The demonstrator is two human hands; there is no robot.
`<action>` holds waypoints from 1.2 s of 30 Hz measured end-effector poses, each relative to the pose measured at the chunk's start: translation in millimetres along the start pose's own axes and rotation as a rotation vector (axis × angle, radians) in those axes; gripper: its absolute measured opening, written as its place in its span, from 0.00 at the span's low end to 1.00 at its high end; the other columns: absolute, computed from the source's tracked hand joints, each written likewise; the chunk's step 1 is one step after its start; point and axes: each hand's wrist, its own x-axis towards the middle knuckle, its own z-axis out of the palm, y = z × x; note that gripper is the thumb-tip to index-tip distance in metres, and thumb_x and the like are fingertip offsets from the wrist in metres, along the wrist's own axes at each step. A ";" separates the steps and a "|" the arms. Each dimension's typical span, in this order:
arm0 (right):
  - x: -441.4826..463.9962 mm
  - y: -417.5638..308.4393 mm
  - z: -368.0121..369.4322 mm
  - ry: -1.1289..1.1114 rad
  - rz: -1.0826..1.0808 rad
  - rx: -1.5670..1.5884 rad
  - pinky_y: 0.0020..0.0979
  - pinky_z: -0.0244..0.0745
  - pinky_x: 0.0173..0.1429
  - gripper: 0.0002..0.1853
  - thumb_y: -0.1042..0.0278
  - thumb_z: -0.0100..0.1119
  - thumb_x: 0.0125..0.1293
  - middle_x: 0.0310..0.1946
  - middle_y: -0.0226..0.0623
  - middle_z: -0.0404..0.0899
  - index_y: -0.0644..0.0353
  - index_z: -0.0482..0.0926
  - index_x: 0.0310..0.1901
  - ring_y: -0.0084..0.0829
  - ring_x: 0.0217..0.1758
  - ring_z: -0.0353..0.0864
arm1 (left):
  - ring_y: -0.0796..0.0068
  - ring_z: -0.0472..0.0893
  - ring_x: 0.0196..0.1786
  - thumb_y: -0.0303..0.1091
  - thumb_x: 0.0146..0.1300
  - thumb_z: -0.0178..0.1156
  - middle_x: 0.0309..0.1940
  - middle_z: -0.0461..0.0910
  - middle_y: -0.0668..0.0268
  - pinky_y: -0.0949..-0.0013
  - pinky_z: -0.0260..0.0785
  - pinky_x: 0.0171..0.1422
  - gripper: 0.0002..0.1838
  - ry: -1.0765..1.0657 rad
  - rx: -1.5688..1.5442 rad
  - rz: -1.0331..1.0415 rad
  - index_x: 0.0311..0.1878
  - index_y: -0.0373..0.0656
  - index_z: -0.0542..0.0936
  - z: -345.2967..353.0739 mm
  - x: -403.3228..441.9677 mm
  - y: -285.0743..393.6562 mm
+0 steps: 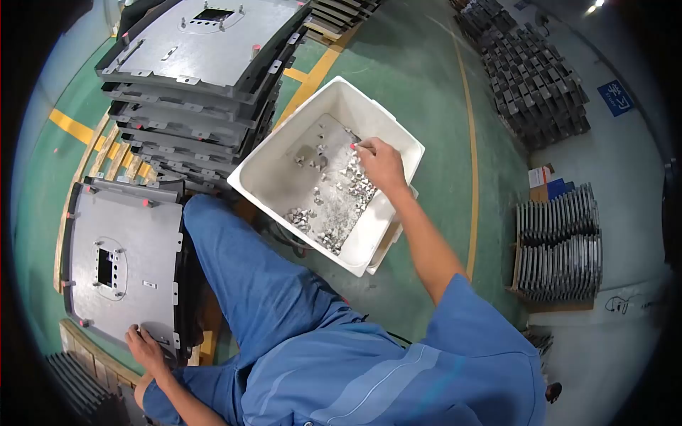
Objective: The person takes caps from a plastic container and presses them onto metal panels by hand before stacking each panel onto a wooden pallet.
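My right hand [383, 167] reaches into a white plastic bin [273, 167], its fingers pinched on a small red piece [353, 146]. Small shiny metal pieces [359, 186] lie scattered over the bin's floor, thickest along its right side and near corner. At lower left, my left hand [145, 351] rests on the near edge of a grey metal panel [135, 234], fingers slightly apart. That panel has a dark rectangular cutout [106, 268] ringed by small studs, and red caps [148, 203] near its corners.
Similar grey panels stand in a tall stack [192, 121] behind, beside a wooden pallet [106, 153]. Stacked metal parts [558, 245] line the right wall, with more stacks [536, 82] farther back. Yellow lines [469, 142] mark the green floor [437, 92].
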 end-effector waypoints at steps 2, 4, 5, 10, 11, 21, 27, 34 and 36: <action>28.9 32.8 -1.4 -0.030 -0.082 -0.336 0.44 0.75 0.48 0.11 0.66 0.55 0.57 0.34 0.51 0.82 0.61 0.82 0.37 0.49 0.41 0.82 | 0.47 0.73 0.46 0.30 0.65 0.51 0.44 0.72 0.50 0.56 0.66 0.49 0.12 -0.008 0.019 -0.001 0.48 0.35 0.72 0.3 0.5 -1.2; 50.9 59.1 4.9 -0.083 -0.038 -0.430 0.43 0.74 0.49 0.11 0.65 0.56 0.56 0.34 0.51 0.82 0.59 0.83 0.37 0.50 0.42 0.81 | 0.46 0.74 0.47 0.31 0.65 0.52 0.46 0.73 0.49 0.57 0.66 0.50 0.13 -0.008 -0.017 -0.039 0.50 0.35 0.73 1.9 1.1 -3.8; 58.7 65.0 7.6 -0.138 0.004 -0.524 0.42 0.74 0.49 0.11 0.64 0.58 0.55 0.35 0.51 0.82 0.58 0.84 0.37 0.50 0.43 0.80 | 0.46 0.74 0.47 0.31 0.65 0.52 0.46 0.73 0.49 0.57 0.66 0.50 0.13 -0.008 -0.016 -0.040 0.50 0.35 0.73 2.9 1.3 -6.5; 78.0 77.2 26.4 -0.186 0.080 -0.650 0.43 0.74 0.51 0.13 0.65 0.59 0.53 0.38 0.54 0.81 0.63 0.83 0.37 0.51 0.45 0.80 | 0.53 0.76 0.47 0.34 0.67 0.53 0.46 0.74 0.51 0.60 0.68 0.51 0.16 0.120 -0.110 -0.062 0.52 0.33 0.73 1.2 -0.7 -9.9; 78.5 74.9 27.9 -0.186 0.106 -0.661 0.44 0.74 0.51 0.12 0.66 0.58 0.53 0.39 0.54 0.81 0.65 0.83 0.36 0.51 0.46 0.80 | 0.53 0.76 0.47 0.34 0.67 0.53 0.46 0.74 0.51 0.60 0.68 0.51 0.16 0.116 -0.105 -0.064 0.52 0.33 0.73 0.2 -1.0 -11.6; 73.9 59.9 29.7 -0.209 0.163 -0.678 0.45 0.74 0.52 0.13 0.71 0.54 0.53 0.41 0.55 0.80 0.65 0.82 0.38 0.52 0.48 0.80 | 0.53 0.76 0.51 0.37 0.68 0.52 0.48 0.76 0.51 0.61 0.67 0.57 0.17 0.095 -0.120 -0.136 0.52 0.33 0.74 -4.9 -1.2 -7.2; 68.4 52.0 5.2 -0.287 -0.011 -0.500 0.39 0.77 0.45 0.13 0.67 0.57 0.55 0.36 0.52 0.82 0.67 0.81 0.37 0.45 0.38 0.83 | 0.56 0.77 0.50 0.36 0.68 0.53 0.47 0.76 0.52 0.62 0.68 0.55 0.16 0.144 -0.168 -0.138 0.52 0.34 0.74 3.4 -0.8 -20.9; -12.8 -99.4 -24.4 -0.701 -0.015 0.406 0.22 0.73 0.33 0.12 0.64 0.54 0.66 0.29 0.32 0.79 0.67 0.78 0.39 0.20 0.29 0.77 | 0.66 0.78 0.44 0.31 0.66 0.54 0.42 0.78 0.58 0.68 0.70 0.51 0.12 0.281 -0.373 -0.123 0.50 0.35 0.77 -9.6 5.6 18.3; -33.8 -140.4 -4.2 -0.873 -0.100 0.526 0.22 0.73 0.34 0.12 0.65 0.54 0.67 0.29 0.32 0.79 0.67 0.78 0.41 0.19 0.30 0.77 | 0.71 0.78 0.42 0.27 0.65 0.55 0.41 0.79 0.60 0.70 0.70 0.49 0.11 0.278 -0.480 -0.104 0.49 0.36 0.77 -25.9 4.9 53.7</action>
